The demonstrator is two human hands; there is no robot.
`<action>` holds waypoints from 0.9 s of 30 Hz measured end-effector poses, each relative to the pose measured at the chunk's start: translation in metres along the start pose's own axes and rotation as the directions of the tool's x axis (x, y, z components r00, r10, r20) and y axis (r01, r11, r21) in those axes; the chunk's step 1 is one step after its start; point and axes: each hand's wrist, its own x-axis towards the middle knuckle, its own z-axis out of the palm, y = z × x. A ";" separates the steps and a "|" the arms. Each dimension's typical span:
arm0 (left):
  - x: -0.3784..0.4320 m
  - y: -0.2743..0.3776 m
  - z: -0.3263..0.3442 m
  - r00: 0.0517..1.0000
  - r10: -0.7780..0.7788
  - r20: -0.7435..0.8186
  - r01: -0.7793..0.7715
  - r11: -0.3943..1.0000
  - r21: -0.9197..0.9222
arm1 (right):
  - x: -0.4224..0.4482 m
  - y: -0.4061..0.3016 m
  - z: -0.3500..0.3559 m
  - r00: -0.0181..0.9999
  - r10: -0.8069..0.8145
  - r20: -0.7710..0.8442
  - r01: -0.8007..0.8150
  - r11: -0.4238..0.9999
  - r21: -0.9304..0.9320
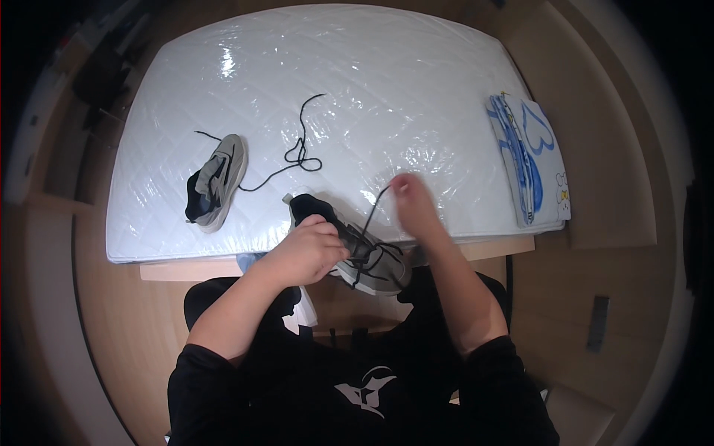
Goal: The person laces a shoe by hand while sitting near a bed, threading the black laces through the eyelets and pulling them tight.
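Observation:
A grey sneaker (385, 273) with a black collar lies before me at the near edge of the plastic-wrapped mattress, its toe to the lower right. My left hand (312, 251) is on its upper beside the tongue, fingers closed at the laces. My right hand (411, 203), somewhat blurred, pinches the end of a black shoelace (372, 212) and pulls it taut above the shoe. More black lace lies loosely looped over the toe. A second grey sneaker (234, 167) stands on the mattress to the left, with a long black lace (302, 161) trailing from it in loops.
The white quilted mattress (357, 67) under clear plastic fills the space ahead. Folded white-and-blue printed fabric (535, 161) lies on its right edge. A pale wooden bed frame edge (184, 271) shows below the mattress, and a light blue item is partly hidden behind my left forearm.

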 end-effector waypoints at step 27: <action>-0.015 -0.013 -0.009 0.977 -0.193 -0.092 0.205 0.966 0.155 | -0.013 -0.031 -0.048 0.550 0.320 0.771 -0.595 0.799 0.092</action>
